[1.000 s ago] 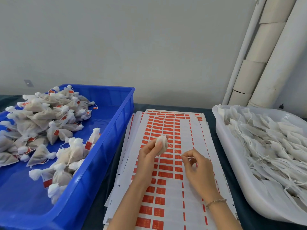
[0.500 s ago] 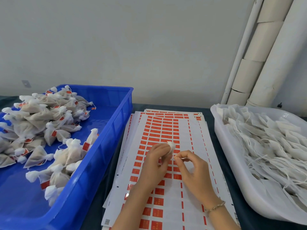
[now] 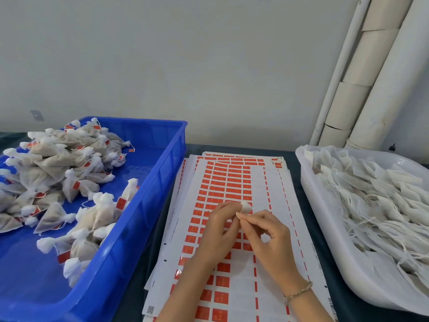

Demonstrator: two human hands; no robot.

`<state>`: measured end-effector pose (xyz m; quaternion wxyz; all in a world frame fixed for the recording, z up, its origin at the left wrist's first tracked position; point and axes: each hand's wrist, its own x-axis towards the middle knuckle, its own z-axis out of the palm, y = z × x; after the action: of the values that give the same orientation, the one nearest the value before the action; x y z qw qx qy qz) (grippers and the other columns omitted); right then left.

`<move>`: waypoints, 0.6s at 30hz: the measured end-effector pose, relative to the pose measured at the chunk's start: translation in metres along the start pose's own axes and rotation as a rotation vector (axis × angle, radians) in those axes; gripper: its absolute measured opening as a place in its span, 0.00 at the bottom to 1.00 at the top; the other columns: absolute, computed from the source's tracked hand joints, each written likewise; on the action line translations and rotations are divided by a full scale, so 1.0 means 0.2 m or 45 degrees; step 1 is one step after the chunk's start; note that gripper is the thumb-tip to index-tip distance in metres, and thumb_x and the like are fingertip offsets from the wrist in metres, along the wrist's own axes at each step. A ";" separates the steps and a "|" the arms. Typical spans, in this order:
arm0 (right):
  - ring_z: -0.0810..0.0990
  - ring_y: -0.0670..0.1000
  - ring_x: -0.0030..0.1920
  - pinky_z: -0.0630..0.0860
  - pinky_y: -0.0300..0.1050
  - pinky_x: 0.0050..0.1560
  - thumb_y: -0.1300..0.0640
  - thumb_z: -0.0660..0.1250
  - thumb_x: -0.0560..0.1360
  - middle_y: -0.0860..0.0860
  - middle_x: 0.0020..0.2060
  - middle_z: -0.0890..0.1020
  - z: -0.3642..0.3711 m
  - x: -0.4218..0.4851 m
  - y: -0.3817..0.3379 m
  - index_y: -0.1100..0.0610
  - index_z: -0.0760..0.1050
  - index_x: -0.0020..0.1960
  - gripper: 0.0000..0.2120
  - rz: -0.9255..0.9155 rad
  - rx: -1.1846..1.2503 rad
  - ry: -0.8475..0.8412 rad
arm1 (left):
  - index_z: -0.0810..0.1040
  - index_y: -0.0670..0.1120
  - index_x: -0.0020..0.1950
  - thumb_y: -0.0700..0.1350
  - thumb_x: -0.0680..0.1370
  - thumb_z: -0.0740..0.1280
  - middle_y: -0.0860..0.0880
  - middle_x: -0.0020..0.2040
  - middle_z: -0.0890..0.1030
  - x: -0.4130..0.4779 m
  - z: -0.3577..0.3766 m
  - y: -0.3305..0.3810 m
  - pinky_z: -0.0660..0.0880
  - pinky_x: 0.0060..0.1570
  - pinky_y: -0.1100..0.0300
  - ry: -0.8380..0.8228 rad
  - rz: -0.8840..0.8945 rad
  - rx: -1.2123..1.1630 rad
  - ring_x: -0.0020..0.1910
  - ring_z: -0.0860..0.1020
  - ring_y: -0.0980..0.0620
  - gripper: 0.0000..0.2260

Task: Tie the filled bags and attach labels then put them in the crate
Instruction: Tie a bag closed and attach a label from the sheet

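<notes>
From my remote seat I saw both hands meeting over the middle of the table. The left hand (image 3: 220,231) had its fingers curled round a small bag (image 3: 246,206), so that only the bag's white top showed past them. The right hand (image 3: 267,238) pinched thumb and forefinger at the bag's near edge, its other fingers loosely bent. I could not tell whether a string lay in that pinch. A bracelet (image 3: 298,292) sat on the right wrist.

Under the hands lay a stack of label sheets (image 3: 232,182) with rows of red labels, some rows already bare. The blue crate (image 3: 148,205) stood to the left, and tied, labelled bags (image 3: 53,163) were heaped in its far left part. To the right a white tub (image 3: 325,228) held flat bags with loose strings (image 3: 383,201). Pale tubes (image 3: 371,77) leaned against the wall at far right.
</notes>
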<state>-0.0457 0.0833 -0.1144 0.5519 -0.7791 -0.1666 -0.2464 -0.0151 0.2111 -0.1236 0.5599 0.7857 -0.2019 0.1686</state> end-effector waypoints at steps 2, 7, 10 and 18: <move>0.80 0.49 0.42 0.79 0.38 0.40 0.51 0.68 0.74 0.44 0.41 0.81 0.01 0.00 -0.01 0.50 0.81 0.55 0.11 0.021 0.034 -0.014 | 0.78 0.58 0.54 0.44 0.81 0.60 0.61 0.51 0.80 0.00 -0.01 0.03 0.74 0.55 0.67 0.017 -0.099 -0.082 0.55 0.77 0.59 0.10; 0.79 0.44 0.45 0.77 0.32 0.38 0.52 0.67 0.74 0.39 0.43 0.81 0.01 -0.01 0.00 0.41 0.76 0.55 0.11 0.070 -0.056 0.122 | 0.75 0.57 0.50 0.43 0.83 0.56 0.72 0.44 0.77 0.00 -0.01 0.06 0.71 0.45 0.77 0.054 -0.298 -0.255 0.49 0.76 0.69 0.11; 0.77 0.40 0.48 0.76 0.30 0.40 0.48 0.66 0.73 0.37 0.47 0.79 0.01 0.00 0.03 0.41 0.74 0.57 0.12 0.202 -0.087 0.152 | 0.74 0.59 0.49 0.45 0.83 0.55 0.76 0.44 0.76 0.00 -0.02 0.07 0.68 0.42 0.81 0.025 -0.342 -0.284 0.49 0.74 0.74 0.11; 0.79 0.40 0.50 0.75 0.29 0.44 0.44 0.66 0.72 0.35 0.47 0.81 0.03 0.01 0.06 0.42 0.76 0.52 0.10 0.458 0.099 0.024 | 0.77 0.56 0.51 0.54 0.79 0.59 0.67 0.45 0.79 0.00 -0.01 0.05 0.71 0.43 0.78 -0.027 -0.402 -0.344 0.50 0.76 0.69 0.08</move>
<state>-0.0371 0.0843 -0.1234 0.6182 -0.7721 -0.0289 -0.1444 -0.0199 0.2097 -0.1155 0.6775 0.7271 -0.1031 0.0418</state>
